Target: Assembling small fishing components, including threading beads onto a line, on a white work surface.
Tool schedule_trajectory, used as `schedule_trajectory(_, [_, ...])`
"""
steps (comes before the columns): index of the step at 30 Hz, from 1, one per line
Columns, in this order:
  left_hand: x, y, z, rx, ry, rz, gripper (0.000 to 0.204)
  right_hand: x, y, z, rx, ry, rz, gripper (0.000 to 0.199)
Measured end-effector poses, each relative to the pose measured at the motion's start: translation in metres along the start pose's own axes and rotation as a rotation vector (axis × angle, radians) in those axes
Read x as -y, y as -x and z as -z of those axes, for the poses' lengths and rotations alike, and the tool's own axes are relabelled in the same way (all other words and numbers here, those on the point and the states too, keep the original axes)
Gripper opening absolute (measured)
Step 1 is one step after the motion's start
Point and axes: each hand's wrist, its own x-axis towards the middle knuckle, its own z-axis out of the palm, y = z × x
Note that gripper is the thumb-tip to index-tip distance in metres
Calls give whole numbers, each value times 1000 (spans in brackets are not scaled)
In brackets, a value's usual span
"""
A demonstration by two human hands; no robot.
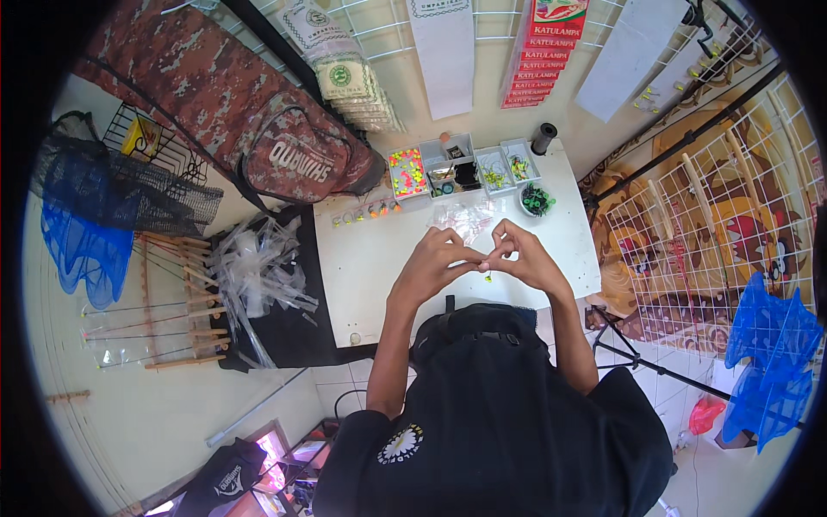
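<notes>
Above the white table (370,284), my left hand (431,265) and my right hand (527,260) meet fingertip to fingertip, both closed in a pinch. Just below the fingertips hangs a small yellow-green piece of fishing tackle (488,278). It is too small to name exactly, and the fingers hide whatever joins it to them. Small clear plastic bags (465,220) lie just beyond my hands. A white bowl of green-and-black pieces (537,201) stands beyond my right hand. Several small orange and pale green pieces (384,208) form a row at the far left of the table.
Along the back are a tray of pink and yellow beads (407,171), a white divided box (452,177) and trays of yellow-green tackle (508,169). A black cylinder (544,138) stands at the back right. A camouflage bag (293,155) leans at left; a black tripod (629,353) stands right.
</notes>
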Motion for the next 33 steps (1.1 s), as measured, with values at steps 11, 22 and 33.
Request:
schedule_trajectory(11, [-5,0,2,9,-63,-6,12,10,3,4,4,83,10,25])
schedule_trajectory(22, [-8,0,7,-28,-83,88,9,19,3,7,-58,313,129,22])
schedule_trajectory(33, [3,2,7,-2,-136,54,9,15,10,-1,-191,694,152,12])
